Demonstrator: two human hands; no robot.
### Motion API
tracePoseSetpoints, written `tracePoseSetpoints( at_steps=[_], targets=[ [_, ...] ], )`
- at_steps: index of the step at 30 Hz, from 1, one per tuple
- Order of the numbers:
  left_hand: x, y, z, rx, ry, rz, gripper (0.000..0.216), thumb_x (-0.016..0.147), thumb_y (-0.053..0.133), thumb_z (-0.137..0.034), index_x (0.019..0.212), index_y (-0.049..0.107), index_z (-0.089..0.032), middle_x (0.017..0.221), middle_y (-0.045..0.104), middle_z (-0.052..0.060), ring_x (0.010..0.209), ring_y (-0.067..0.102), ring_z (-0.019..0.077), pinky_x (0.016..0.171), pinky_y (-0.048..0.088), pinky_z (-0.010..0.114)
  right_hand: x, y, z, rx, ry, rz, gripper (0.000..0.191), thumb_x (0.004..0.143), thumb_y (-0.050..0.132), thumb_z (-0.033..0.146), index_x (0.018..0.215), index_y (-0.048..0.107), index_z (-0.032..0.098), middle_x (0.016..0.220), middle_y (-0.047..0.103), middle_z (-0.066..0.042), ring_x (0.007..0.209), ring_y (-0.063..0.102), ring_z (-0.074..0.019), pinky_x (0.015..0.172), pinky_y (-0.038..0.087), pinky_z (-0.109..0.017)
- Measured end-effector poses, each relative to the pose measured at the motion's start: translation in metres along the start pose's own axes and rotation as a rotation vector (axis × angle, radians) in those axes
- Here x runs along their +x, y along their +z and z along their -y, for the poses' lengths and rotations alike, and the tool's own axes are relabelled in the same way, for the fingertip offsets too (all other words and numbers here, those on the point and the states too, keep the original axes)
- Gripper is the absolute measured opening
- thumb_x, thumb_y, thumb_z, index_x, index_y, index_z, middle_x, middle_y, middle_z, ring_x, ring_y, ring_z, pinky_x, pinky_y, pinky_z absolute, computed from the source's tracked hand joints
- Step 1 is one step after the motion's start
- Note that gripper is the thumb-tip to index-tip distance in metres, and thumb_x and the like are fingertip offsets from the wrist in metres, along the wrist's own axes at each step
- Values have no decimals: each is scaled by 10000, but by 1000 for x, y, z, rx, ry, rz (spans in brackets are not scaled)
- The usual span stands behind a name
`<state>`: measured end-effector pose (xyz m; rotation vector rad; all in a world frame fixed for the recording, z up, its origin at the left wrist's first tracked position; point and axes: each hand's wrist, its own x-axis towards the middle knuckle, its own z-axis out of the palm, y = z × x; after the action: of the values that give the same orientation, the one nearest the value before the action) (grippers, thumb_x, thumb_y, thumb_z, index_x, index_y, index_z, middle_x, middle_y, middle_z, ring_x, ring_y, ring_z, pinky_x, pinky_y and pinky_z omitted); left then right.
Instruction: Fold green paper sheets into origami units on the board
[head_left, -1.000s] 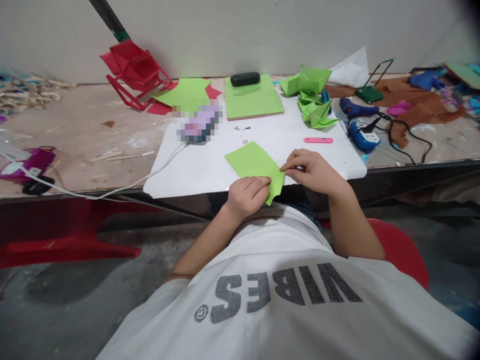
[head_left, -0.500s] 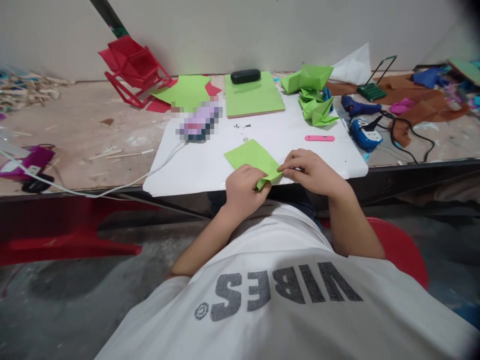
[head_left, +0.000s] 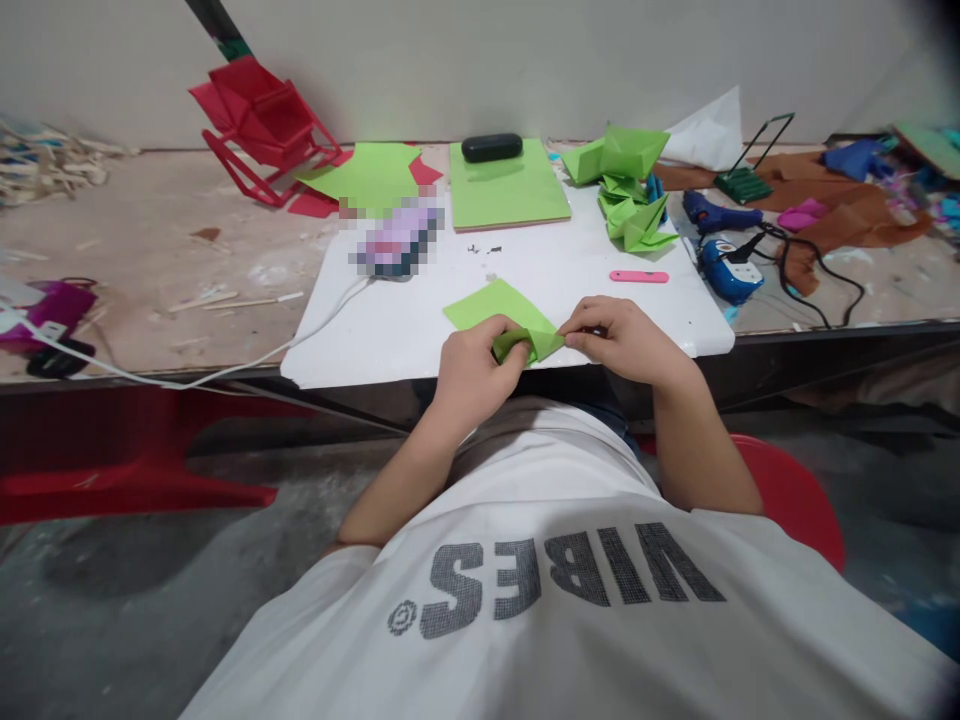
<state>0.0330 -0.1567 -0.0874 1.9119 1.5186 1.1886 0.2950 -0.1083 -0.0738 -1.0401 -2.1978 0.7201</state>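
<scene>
A sheet of green paper (head_left: 499, 305) lies at the front of the white board (head_left: 375, 345), its near part folded up and over. My left hand (head_left: 480, 375) is closed on the near-left part, the thumb pressing on the raised flap. The fingers of my right hand (head_left: 622, 340) pinch the paper's right corner. Behind my hands, a pink utility knife (head_left: 639, 277) rests on the board. Several folded green paper pieces (head_left: 634, 215) stand at the board's back right.
A stack of green paper (head_left: 510, 200) carries a black case (head_left: 492, 148). A blurred phone (head_left: 397, 240) trails a white cable (head_left: 330, 320). To the left stands a red model chair (head_left: 262, 120); to the right lie a blue glue gun (head_left: 720, 213) and a blue power socket (head_left: 731, 270).
The near flap of the green paper has been lifted and turned further over. My left thumb has moved onto it, while my right hand keeps its pinch on the corner.
</scene>
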Motion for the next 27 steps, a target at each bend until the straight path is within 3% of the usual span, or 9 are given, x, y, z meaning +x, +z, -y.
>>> tracePoseSetpoints(
  at_steps=[8, 15, 19, 21, 23, 25, 27],
  targets=[
    [4, -5, -1, 15, 28, 89, 124, 884, 736, -251, 770, 685, -254, 663, 683, -40, 610, 574, 176, 633, 416, 337, -4, 6, -5, -152, -98, -42, 208, 1082, 743, 264, 1116, 948, 283, 1081, 844, -100, 1035, 760, -311, 992, 592, -495],
    [4, -8, -2, 21, -11, 105, 97, 846, 781, -241, 837, 685, -258, 750, 766, -29, 687, 656, 205, 645, 437, 333, -18, 28, 4, -315, -165, -75, 473, 1105, 567, 130, 1442, 869, 269, 1458, 880, -144, 1383, 786, -390, 1127, 614, -604],
    [5, -11, 1, 37, -15, 124, 134, 844, 806, -202, 872, 686, -253, 838, 811, -14, 764, 711, 222, 696, 501, 350, -28, 46, 14, -388, -151, -89, 504, 1165, 542, 211, 1623, 755, 192, 1617, 815, -181, 1571, 733, -389, 1278, 583, -617],
    [5, -11, 5, 37, 4, 132, 153, 850, 818, -192, 953, 721, -250, 920, 837, 1, 845, 749, 234, 767, 567, 364, -31, 52, 18, -409, -137, -103, 501, 1198, 551, 297, 1650, 730, 175, 1627, 808, -195, 1594, 724, -401, 1311, 571, -635],
    [5, -9, 11, 16, 57, 109, 319, 845, 826, -168, 1142, 750, -252, 1066, 864, 23, 931, 768, 237, 856, 626, 381, -32, 54, 19, -416, -127, -102, 506, 1204, 570, 347, 1656, 727, 181, 1629, 807, -196, 1597, 725, -412, 1317, 570, -652],
    [3, -6, 17, -6, 132, 65, 540, 839, 837, -148, 1350, 708, -262, 1238, 858, 54, 1007, 769, 235, 931, 663, 398, -31, 55, 19, -414, -125, -97, 503, 1203, 580, 354, 1655, 731, 192, 1636, 805, -186, 1600, 725, -412, 1319, 573, -652],
    [1, -5, 22, -9, 202, 26, 629, 849, 839, -146, 1438, 654, -267, 1353, 823, 80, 1079, 764, 242, 993, 681, 418, -31, 55, 19, -423, -121, -97, 507, 1202, 584, 350, 1664, 725, 194, 1656, 792, -184, 1614, 718, -407, 1326, 570, -646]
  ],
)
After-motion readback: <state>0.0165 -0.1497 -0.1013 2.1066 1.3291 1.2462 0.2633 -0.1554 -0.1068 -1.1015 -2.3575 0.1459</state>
